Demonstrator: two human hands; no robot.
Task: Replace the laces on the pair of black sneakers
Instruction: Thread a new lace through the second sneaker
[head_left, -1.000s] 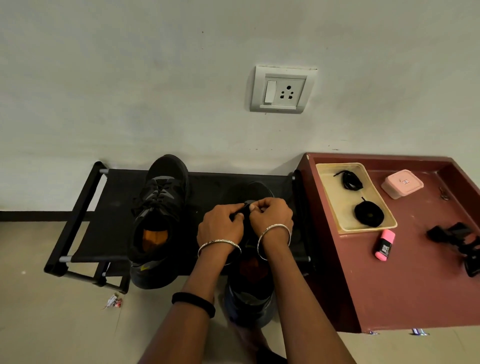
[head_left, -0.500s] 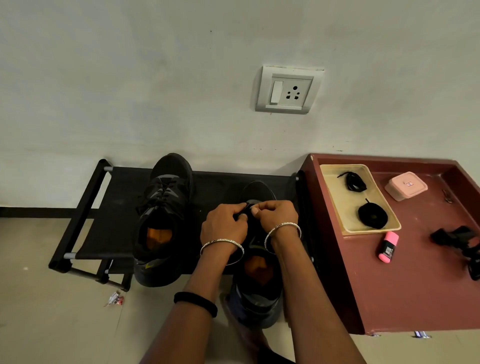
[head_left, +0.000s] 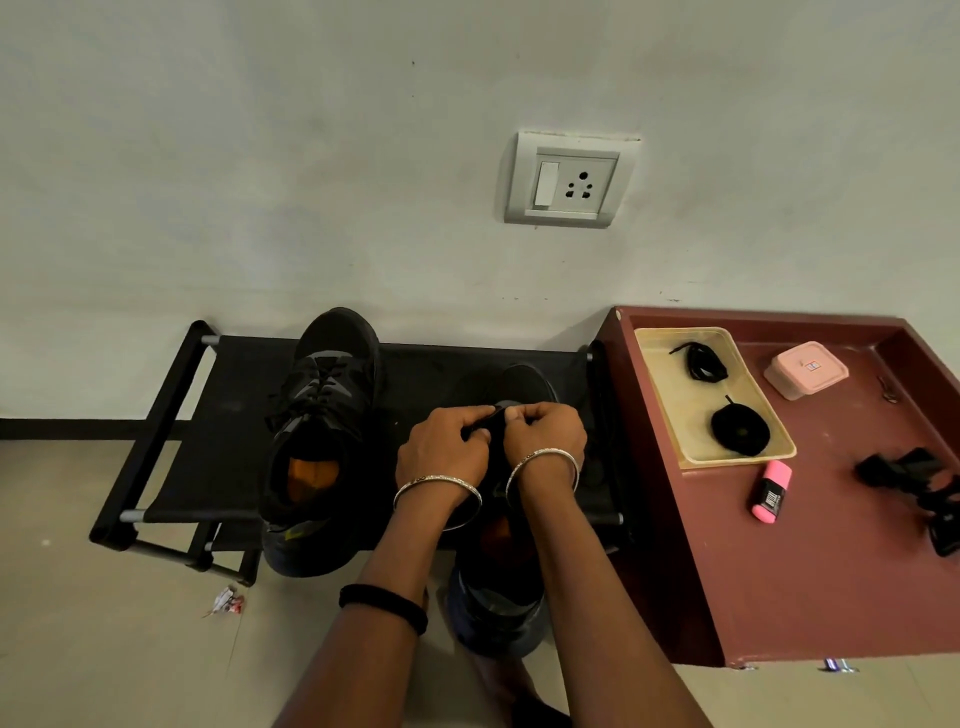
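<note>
Home entryway: shoe rack (head_left: 234, 415), wall socket (head_left: 571, 179)

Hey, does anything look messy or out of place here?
A small crumpled wrapper lies on the floor by the front leg of the shoe rack, likely litter. The nearer sneaker sticks out well past the rack's front edge.

2 silver bangles (head_left: 436, 478), black forearm band (head_left: 384, 603)
</note>
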